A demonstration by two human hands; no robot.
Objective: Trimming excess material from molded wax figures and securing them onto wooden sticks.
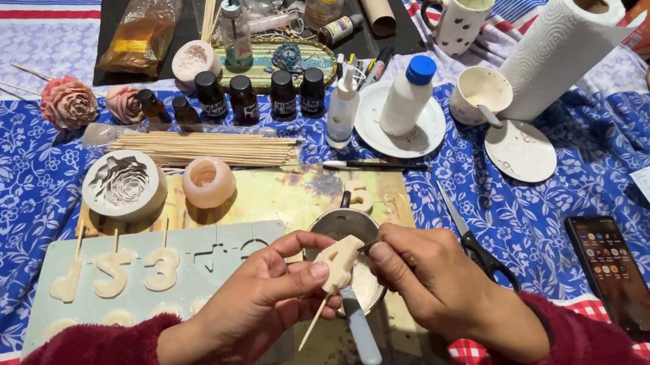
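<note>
My left hand [254, 308] pinches a cream wax number-shaped piece [340, 261] that sits on a thin wooden stick [312, 325]. My right hand [436, 282] touches the top of that wax piece and also grips a small tool with a pale blue-grey handle [361, 333]. Both hands hover over a small metal pot [345, 229] with pale wax inside. Below and to the left lies a translucent number mould [148, 276] holding cream wax numbers on sticks [115, 272].
Round flower mould [125, 184], peach round mould [208, 182], bundle of wooden skewers [202, 147], dark dropper bottles [251, 98], white bottle on a plate [405, 94], black scissors [471, 239], phone [616, 274], paper towel roll [558, 50], cups [479, 94], wax roses [70, 103].
</note>
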